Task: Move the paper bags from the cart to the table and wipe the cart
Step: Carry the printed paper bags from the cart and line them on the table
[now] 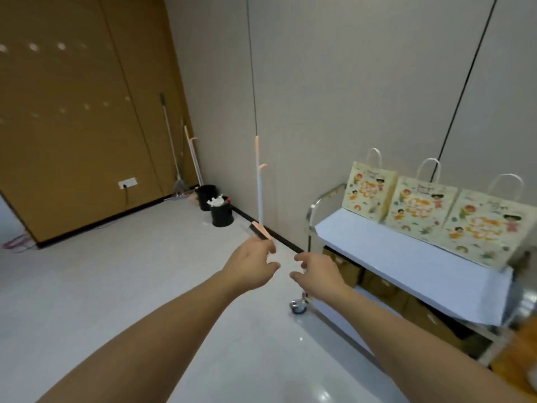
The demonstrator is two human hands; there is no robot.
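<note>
Both hands reach out over the pale glossy floor, just left of the cart, and neither touches it. Left of the cart, the far wall is brown panelling with a white socket low down and a cable hanging from it. In the corner where that wall meets the grey one, a mop and a white-handled tool lean upright. Two black bins stand on the floor at the foot of the grey wall, between that corner and the cart. Nearer the cart, a white pole with pinkish ends stands against the wall, its foot just beyond the left hand.

The left hand has its fingers loosely spread and slightly curled; its fingertips overlap the pole's foot, and I cannot tell whether they touch it. The right hand, close beside the left, is likewise half open with fingers bent, holding nothing.

The cart is a steel-framed trolley on castors, its top shelf covered in white. Three printed paper bags with looped handles stand in a row along the back of that top shelf, against the grey wall, touching one another. Brown cardboard boxes sit on the shelf below.
</note>
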